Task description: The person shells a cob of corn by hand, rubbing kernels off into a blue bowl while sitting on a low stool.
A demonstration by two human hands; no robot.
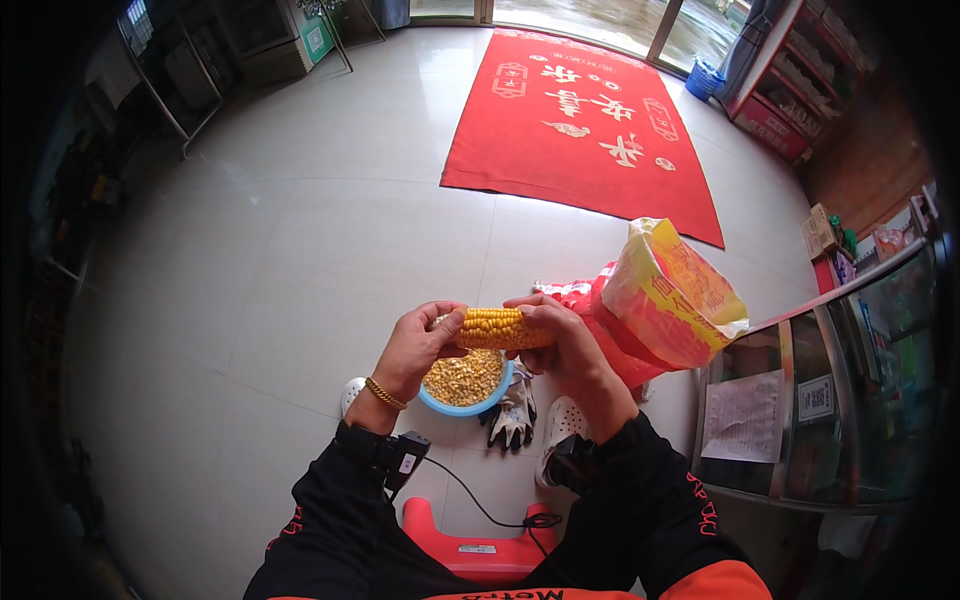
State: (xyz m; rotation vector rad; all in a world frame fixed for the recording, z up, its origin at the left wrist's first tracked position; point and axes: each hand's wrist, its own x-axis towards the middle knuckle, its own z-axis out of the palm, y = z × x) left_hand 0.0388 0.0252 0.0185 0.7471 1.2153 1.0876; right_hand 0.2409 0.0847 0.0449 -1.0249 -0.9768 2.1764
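Observation:
An ear of yellow corn (495,328) lies level between my two hands, its kernels showing in rows. My left hand (420,341) grips its left end, thumb on top, with a gold bracelet at the wrist. Around the right end closes my right hand (559,337), the thumb pressed on the kernels. Below the ear, a light blue basin (459,410) on the floor holds many loose corn kernels (466,377); the ear and hands hide part of its far side. White-and-black work gloves (514,420) lie against the basin's right side.
A red and yellow woven sack (664,300) stands open at the right. Beyond it lies a red mat (570,135). A glass display case (810,405) borders the right side. Under me is a red plastic stool (480,559), with a black cable (487,514) hanging above it.

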